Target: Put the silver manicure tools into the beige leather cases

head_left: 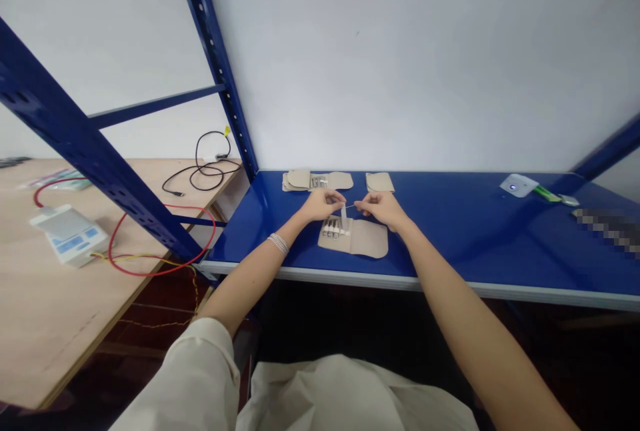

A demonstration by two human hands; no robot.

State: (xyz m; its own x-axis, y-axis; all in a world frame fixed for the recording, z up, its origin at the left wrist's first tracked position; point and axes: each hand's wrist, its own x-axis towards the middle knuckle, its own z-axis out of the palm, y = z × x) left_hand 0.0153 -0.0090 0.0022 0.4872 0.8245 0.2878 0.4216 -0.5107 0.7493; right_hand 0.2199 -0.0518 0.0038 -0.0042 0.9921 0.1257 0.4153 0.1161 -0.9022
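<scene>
My left hand [324, 204] and my right hand [381, 207] are both closed in a pinch above an open beige pouch [364, 240] on the blue shelf [475, 231]. Between them they hold a thin white strip [349, 206], and a small clear tube [344, 217] hangs from it over the pouch. Several small tools [333, 227] sit in loops on the pouch's left side. A bracelet [279, 243] is on my left wrist.
Another open beige pouch [315, 181] and a closed one [380, 182] lie at the back of the shelf. A white device [519, 185] with a green cable lies far right. On the wooden table left are a scale [69, 234], red wire [150, 264] and black cable [205, 174].
</scene>
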